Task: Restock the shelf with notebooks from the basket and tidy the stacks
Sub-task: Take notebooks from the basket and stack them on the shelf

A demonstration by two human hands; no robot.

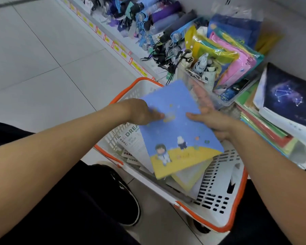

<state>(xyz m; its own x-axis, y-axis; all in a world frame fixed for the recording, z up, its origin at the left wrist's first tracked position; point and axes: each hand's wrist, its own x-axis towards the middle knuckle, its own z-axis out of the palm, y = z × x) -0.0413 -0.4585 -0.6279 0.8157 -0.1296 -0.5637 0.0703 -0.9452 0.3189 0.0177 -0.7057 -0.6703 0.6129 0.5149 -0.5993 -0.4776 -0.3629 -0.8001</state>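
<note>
A blue and yellow notebook (pixel 178 131) with small cartoon figures is held above the white basket with orange rims (pixel 224 197). My left hand (pixel 143 112) grips its left edge, thumb on the cover. My right hand (pixel 212 121) holds its right edge, thumb on top and fingers underneath. More notebooks lie in the basket, among them a white one printed "DREAM" (pixel 132 138) and a yellow-edged one (pixel 189 179). On the low shelf at right lies a dark notebook with a constellation (pixel 288 99) on a stack of coloured ones (pixel 267 131).
The shelf holds folded umbrellas (pixel 159 20), bright plastic folders (pixel 228 53) and a clear tray (pixel 224 101) beside the stacks. Yellow price tags line the shelf edge (pixel 117 48). Grey floor tiles lie to the left. My black shoe (pixel 124 193) is next to the basket.
</note>
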